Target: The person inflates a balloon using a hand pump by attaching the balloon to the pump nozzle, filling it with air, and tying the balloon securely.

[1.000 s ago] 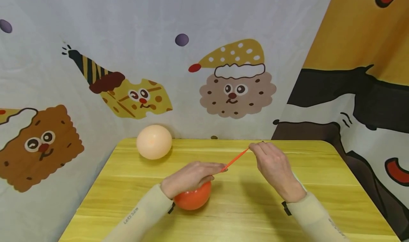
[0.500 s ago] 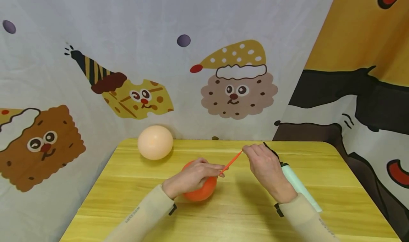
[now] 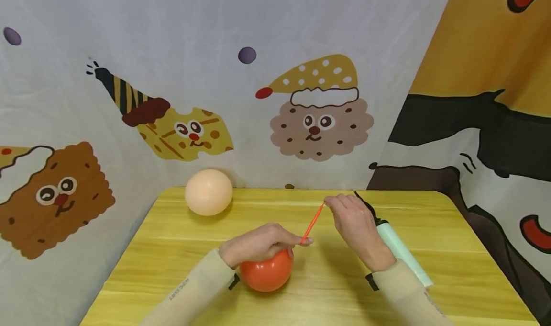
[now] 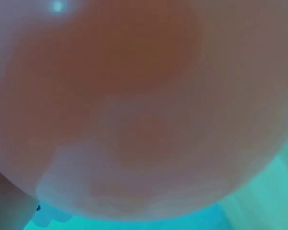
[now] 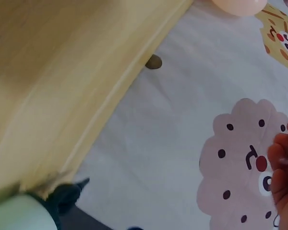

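Note:
An inflated orange-red balloon point(image 3: 268, 274) hangs under my left hand point(image 3: 264, 242), its top partly hidden by the hand. The neck of the balloon is stretched in a thin slanting line from the left fingers up to my right hand point(image 3: 356, 225). Left fingers hold the neck near the balloon's body, forefinger pointing right. My right thumb and fingertips pinch the neck's far end. In the left wrist view the balloon point(image 4: 149, 143) fills nearly everything. Curled fingers of the right hand point(image 5: 285, 167) show at the edge of the right wrist view.
A pale peach balloon point(image 3: 208, 192) rests at the table's back left. Beside my right forearm lies a mint-green tube point(image 3: 404, 252) with a black pointed nozzle. The wooden table point(image 3: 172, 240) backs onto a cartoon-printed cloth point(image 3: 254, 139).
The right hand has shifted left, uncovering the mint-green tube. The balloon has moved right, first rising and then dropping below the left hand; its stretched neck stands steeper.

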A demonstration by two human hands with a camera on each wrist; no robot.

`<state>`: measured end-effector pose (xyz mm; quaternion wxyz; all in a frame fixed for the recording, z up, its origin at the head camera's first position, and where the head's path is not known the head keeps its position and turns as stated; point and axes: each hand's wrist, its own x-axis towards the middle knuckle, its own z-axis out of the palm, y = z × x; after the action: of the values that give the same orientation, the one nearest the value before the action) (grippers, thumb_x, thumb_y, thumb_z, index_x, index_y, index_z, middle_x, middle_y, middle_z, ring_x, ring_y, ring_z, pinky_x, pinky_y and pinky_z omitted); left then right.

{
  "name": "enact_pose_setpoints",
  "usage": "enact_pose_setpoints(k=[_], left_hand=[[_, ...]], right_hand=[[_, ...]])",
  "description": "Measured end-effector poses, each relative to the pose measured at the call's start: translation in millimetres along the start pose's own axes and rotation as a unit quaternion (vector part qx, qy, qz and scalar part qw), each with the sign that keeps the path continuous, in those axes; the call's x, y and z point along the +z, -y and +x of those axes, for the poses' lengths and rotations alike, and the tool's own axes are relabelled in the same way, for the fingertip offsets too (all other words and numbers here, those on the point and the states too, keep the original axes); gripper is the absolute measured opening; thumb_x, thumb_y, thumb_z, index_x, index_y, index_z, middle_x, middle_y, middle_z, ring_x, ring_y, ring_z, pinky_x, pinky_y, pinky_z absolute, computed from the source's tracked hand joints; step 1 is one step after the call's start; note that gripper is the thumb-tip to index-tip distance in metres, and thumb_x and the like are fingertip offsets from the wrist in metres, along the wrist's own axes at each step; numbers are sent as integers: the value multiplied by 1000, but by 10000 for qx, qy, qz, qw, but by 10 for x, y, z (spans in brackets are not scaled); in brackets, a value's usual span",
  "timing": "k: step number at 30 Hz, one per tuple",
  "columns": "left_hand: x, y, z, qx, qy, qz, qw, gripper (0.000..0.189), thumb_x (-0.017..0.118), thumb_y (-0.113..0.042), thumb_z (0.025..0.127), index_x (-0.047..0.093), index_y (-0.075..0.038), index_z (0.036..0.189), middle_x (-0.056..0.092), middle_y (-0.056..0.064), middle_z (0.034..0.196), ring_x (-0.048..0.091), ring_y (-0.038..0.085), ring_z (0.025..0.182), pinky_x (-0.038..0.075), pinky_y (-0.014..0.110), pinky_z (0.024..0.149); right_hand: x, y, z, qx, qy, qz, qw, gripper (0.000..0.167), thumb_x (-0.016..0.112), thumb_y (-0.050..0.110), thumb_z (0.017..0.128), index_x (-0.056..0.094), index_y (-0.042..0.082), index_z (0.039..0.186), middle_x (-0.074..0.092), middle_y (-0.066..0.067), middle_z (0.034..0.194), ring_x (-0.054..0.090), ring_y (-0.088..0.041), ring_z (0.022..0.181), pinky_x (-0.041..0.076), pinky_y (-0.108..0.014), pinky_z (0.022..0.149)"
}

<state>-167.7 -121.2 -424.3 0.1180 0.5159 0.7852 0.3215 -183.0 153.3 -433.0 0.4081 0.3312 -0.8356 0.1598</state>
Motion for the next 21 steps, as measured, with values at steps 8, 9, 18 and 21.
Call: enact_pose_setpoints(k=[8,9,18,21], left_hand=[[9,-22,-2,-554,-1378,-3347,9305,35,57,-10,107,63,-4,141,64,6,142,65,18,123,46,42,111],[8,-9,-4,-622,-1641,-3536,9188,32,58,-11,107,66,-1,136,63,7,143,61,19,130,46,42,111],[43,74,50,-1329,-2866,-3146,8951,35,61,-13,105,65,-7,140,69,5,134,64,24,127,51,36,106],[65,66,78,-1537,-2927,-2551,9086,34,62,-7,104,66,-10,138,72,2,129,67,22,121,53,35,103]], right_hand=[[120,150,-52,672,699,449,9943,13,80,8,89,74,10,100,71,-2,85,67,-21,73,53,-44,65],[123,186,-61,687,783,478,9934,13,81,8,89,74,11,100,71,-1,85,66,-19,72,52,-41,64],[66,513,-51,218,988,431,9939,12,83,9,87,75,12,95,68,2,85,65,-17,75,40,-27,59],[34,600,-21,35,1016,365,9941,12,82,8,86,74,12,94,67,2,84,64,-17,73,39,-26,58]])
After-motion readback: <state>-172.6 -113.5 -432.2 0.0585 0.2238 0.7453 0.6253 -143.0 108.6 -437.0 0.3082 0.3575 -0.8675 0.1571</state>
